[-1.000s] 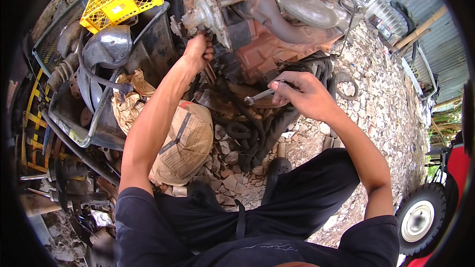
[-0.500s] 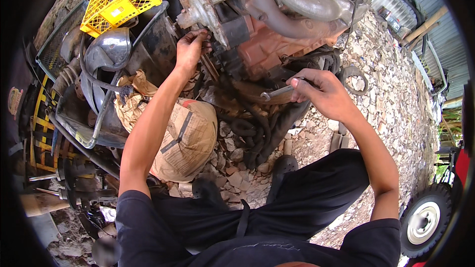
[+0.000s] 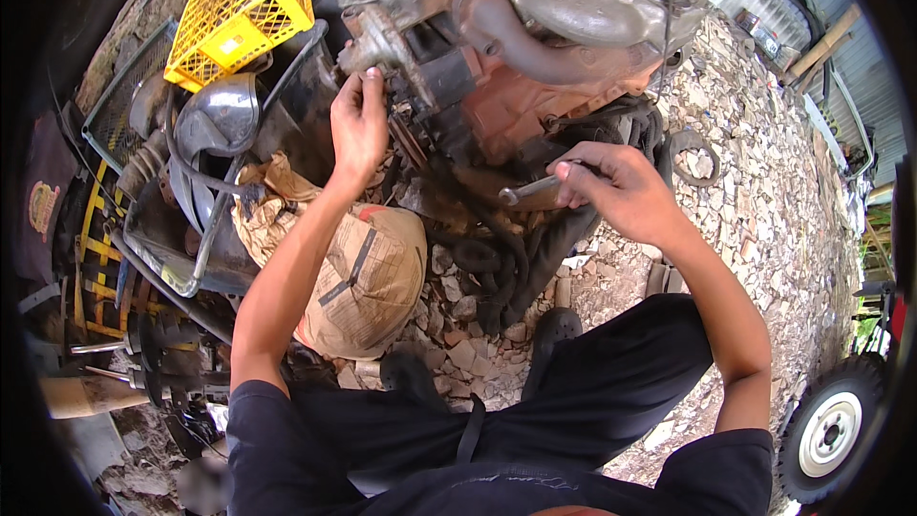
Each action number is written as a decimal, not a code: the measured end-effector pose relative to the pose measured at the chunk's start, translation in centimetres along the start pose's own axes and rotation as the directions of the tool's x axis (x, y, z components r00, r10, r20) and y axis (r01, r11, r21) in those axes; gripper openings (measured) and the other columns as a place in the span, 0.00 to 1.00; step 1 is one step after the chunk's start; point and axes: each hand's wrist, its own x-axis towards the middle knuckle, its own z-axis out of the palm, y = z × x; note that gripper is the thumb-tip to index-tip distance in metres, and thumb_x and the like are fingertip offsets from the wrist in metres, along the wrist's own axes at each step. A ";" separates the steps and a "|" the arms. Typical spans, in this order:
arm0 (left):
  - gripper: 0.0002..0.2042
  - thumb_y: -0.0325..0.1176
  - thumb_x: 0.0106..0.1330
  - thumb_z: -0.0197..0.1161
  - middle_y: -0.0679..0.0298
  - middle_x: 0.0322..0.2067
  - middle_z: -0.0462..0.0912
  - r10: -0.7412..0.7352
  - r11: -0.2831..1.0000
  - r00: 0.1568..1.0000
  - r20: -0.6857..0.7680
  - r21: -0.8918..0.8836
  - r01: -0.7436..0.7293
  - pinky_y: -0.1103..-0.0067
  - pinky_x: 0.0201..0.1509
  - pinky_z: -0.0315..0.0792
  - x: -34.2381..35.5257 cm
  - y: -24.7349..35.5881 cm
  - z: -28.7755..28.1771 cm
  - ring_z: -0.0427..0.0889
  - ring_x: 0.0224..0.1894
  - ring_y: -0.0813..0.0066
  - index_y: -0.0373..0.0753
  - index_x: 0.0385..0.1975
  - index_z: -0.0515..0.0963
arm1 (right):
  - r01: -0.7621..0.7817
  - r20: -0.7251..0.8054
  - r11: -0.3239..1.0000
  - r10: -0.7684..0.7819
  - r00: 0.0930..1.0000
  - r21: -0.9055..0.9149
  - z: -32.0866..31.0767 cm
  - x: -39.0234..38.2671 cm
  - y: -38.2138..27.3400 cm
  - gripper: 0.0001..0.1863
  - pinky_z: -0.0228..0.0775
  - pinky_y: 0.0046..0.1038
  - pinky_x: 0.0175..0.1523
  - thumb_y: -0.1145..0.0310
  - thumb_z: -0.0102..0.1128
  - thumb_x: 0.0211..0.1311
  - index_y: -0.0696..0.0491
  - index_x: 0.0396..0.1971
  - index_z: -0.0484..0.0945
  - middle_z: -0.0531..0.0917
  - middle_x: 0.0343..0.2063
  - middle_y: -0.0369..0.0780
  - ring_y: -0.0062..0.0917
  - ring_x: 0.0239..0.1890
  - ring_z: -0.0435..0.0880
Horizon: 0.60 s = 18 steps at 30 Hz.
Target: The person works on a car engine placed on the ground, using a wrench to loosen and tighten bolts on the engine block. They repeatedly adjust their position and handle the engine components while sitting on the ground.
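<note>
An engine block (image 3: 506,110), reddish brown with a dark curved exhaust manifold (image 3: 511,29), fills the upper middle. At its left end is a grey metal housing (image 3: 374,43). My left hand (image 3: 357,134) is at the lower side of this housing, thumb and fingertips pinched together; anything between them is too small or hidden to make out. Over the engine's lower right side my right hand (image 3: 621,189) is closed round a wrench (image 3: 525,191). The wrench's head sticks out to the left, apart from the housing, and its other end is hidden in my fingers.
On the left, a yellow plastic crate (image 3: 239,24) rests over a bin of metal parts (image 3: 215,119). A brown paper sack (image 3: 358,277) stands beside my left forearm. Black hoses (image 3: 492,258) lie below the engine on broken stones (image 3: 755,201). A wheel (image 3: 829,435) is at lower right.
My left hand has shifted slightly left along the housing, and its fingers now point more upward. My right hand still holds the wrench, nearly in place. The whole view has shifted slightly.
</note>
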 end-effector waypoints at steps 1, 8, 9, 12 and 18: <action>0.15 0.40 0.72 0.55 0.73 0.19 0.68 0.142 0.990 0.990 0.001 0.001 -0.142 0.82 0.26 0.61 -0.5 1.5 0.6 0.64 0.24 0.84 0.33 0.30 0.75 | -0.002 0.013 1.000 0.002 1.000 0.000 0.0 0.0 0.0 0.14 0.74 0.22 0.38 0.65 0.54 0.70 0.62 0.36 0.79 0.83 0.25 0.39 0.18 0.29 0.81; 0.12 0.38 0.65 0.64 0.63 0.30 0.84 0.539 0.747 0.828 0.157 0.364 -0.556 0.81 0.36 0.73 4.8 14.2 5.0 0.81 0.31 0.78 0.37 0.42 0.81 | 0.079 0.002 0.997 -0.079 0.997 -0.006 0.0 -0.7 0.2 0.15 0.70 0.27 0.32 0.63 0.55 0.66 0.60 0.32 0.80 0.84 0.23 0.41 0.25 0.23 0.80; 0.12 0.39 0.64 0.65 0.62 0.31 0.86 0.539 0.727 0.823 0.178 0.396 -0.561 0.80 0.37 0.75 6.6 14.3 5.5 0.83 0.31 0.76 0.39 0.42 0.82 | 0.069 0.010 0.998 -0.068 0.998 -0.014 -0.1 -0.7 0.2 0.15 0.70 0.27 0.33 0.62 0.55 0.66 0.60 0.31 0.80 0.84 0.24 0.41 0.25 0.23 0.80; 0.13 0.39 0.61 0.66 0.58 0.31 0.87 0.483 0.572 0.824 0.296 0.606 -0.553 0.74 0.39 0.77 10.0 13.8 6.5 0.87 0.33 0.67 0.40 0.41 0.83 | 0.076 0.012 0.997 -0.076 0.997 -0.012 -0.5 -1.0 0.3 0.15 0.71 0.29 0.33 0.62 0.55 0.66 0.60 0.30 0.80 0.84 0.23 0.41 0.27 0.24 0.81; 0.12 0.39 0.59 0.65 0.54 0.34 0.85 0.464 0.490 0.821 0.332 0.676 -0.551 0.66 0.46 0.76 10.1 12.9 7.7 0.84 0.38 0.52 0.43 0.40 0.84 | 0.130 -0.022 0.991 -0.131 0.991 -0.034 -1.9 -2.4 0.3 0.15 0.72 0.32 0.35 0.63 0.54 0.66 0.61 0.31 0.79 0.83 0.21 0.42 0.31 0.26 0.84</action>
